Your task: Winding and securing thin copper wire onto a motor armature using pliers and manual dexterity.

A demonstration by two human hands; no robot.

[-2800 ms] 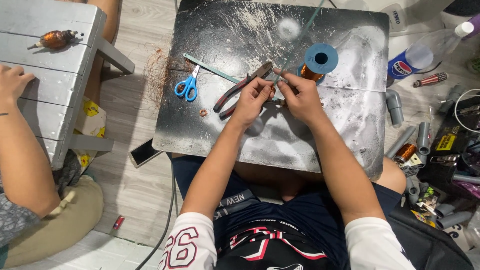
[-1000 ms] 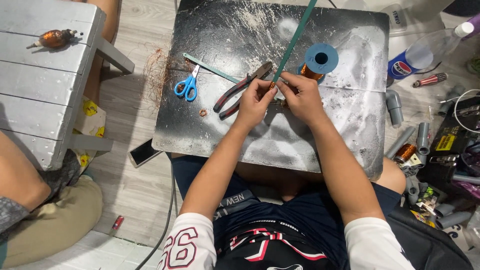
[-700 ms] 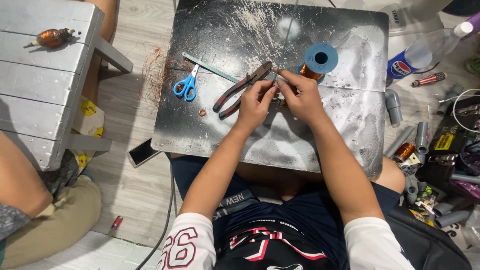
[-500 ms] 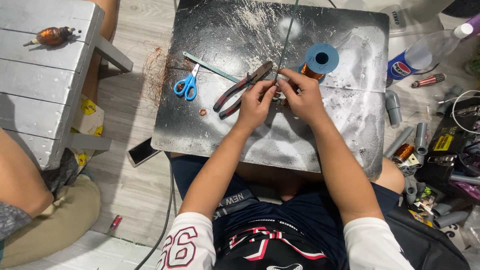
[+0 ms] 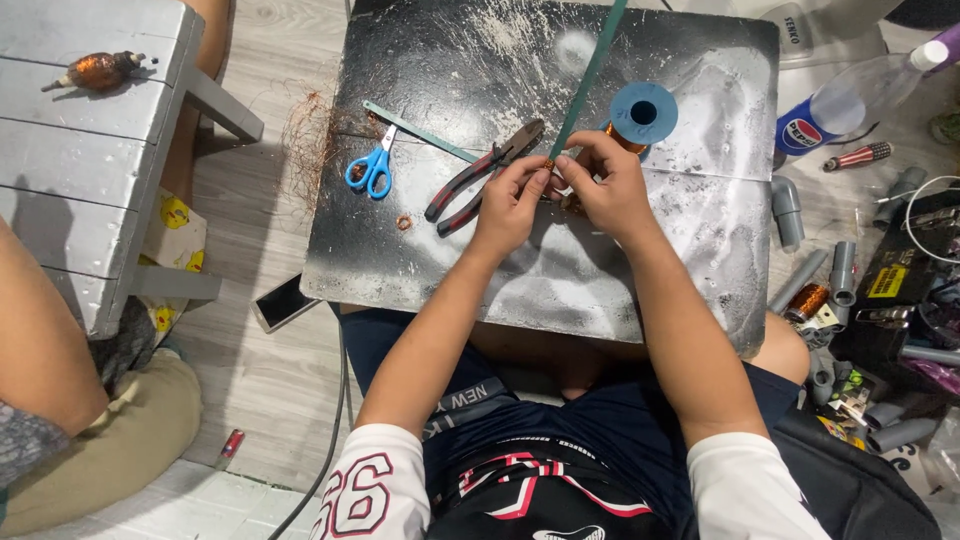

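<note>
Nearest the cam: dark shorts and white sleeves w/ red numerals, both forearms reaching fwd over a black, scuffed work board (image 5: 520,270) resting on the lap. Left hand (image 5: 512,196) and right hand (image 5: 606,186) meet mid-board, fingertips closed and pinching the lower end of a long green strip (image 5: 588,82), which has a bit of copper wire wound on it right where the fingers are. The strip runs up and away at a slant, past the top edge of the pic. Can't tell exactly which fingers hold the wire vs the strip, too small.

Just left of the left hand, touching-close: red/black pliers (image 5: 482,178), lying flat, jaws pointing toward the hands. Further left, blue-handled scissors (image 5: 372,168), w/ a second green strip (image 5: 420,132) lying diagonally near them. Just behind the right hand sits a blue spool of copper wire (image 5: 640,114), upright.

Off the board: phone (image 5: 284,302) on the floor at left, grey PVC pipe fittings (image 5: 822,280) scattered at right, plastic bottle (image 5: 850,98) far right, grey wooden bench (image 5: 90,150) at left w/ another person's arm (image 5: 40,340) beside it.
</note>
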